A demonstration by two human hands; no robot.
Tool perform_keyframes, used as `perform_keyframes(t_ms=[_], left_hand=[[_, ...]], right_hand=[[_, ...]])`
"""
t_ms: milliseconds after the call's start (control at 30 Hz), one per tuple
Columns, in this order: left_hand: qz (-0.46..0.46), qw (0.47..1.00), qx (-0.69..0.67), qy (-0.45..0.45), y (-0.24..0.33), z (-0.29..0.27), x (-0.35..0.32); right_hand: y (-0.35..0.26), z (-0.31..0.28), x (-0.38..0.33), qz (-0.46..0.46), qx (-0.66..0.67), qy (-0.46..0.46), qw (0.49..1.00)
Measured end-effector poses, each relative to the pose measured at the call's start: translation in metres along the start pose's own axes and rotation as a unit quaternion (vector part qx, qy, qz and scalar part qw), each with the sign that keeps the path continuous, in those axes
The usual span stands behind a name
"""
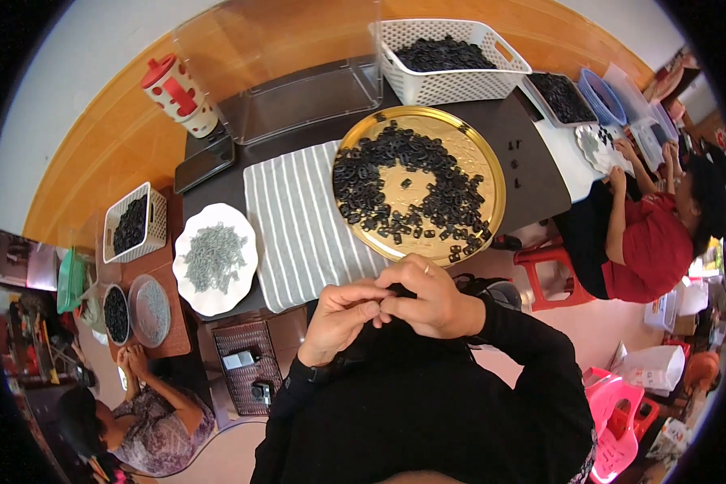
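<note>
My left hand (340,320) and my right hand (429,300) meet in front of my chest, just off the table's near edge. The fingers of both are pinched together at the tips. Whatever lies between them is too small and too covered to make out. Right beyond them is a round gold tray (403,179) strewn with small black plastic pieces (395,153), thickest along its far and right sides. A grey-and-white striped cloth (298,226) lies left of the tray. Beside the cloth, a white scalloped plate (187,284) bears a heap of small grey pieces (215,256).
A white basket (460,85) of black pieces stands at the back, beside a clear plastic box (298,105). A dotted tumbler (181,97) and a phone (205,164) are back left. Co-workers sit at the right (649,234) and lower left (149,427). A red stool (550,274) stands right.
</note>
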State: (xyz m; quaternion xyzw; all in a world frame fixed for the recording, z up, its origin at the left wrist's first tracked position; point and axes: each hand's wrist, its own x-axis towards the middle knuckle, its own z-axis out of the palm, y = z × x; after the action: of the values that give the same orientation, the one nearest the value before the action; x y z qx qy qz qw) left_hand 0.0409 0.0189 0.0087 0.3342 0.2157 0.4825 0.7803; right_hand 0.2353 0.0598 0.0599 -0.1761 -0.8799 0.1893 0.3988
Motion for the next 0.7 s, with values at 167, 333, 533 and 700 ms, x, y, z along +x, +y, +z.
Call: perform_keyframes(t_ms=[167,333,533,700], left_hand=[[-0.012,0.998,0.037,0.046,-0.004,-0.002,0.002],[0.048,0.988,0.088,0.116,-0.007,-0.001,0.001],[0.071,0.974,0.109,0.184,-0.007,-0.008,0.000],[0.079,0.968,0.134,0.194,-0.007,-0.006,0.000]], right_hand=[[0.002,0.000,-0.013,0.023,0.007,0.009,1.000],[0.031,-0.026,-0.034,0.144,-0.051,0.065,0.986],[0.057,-0.087,-0.058,0.368,-0.051,0.156,0.915],[0.060,-0.099,-0.057,0.349,-0.056,0.103,0.930]])
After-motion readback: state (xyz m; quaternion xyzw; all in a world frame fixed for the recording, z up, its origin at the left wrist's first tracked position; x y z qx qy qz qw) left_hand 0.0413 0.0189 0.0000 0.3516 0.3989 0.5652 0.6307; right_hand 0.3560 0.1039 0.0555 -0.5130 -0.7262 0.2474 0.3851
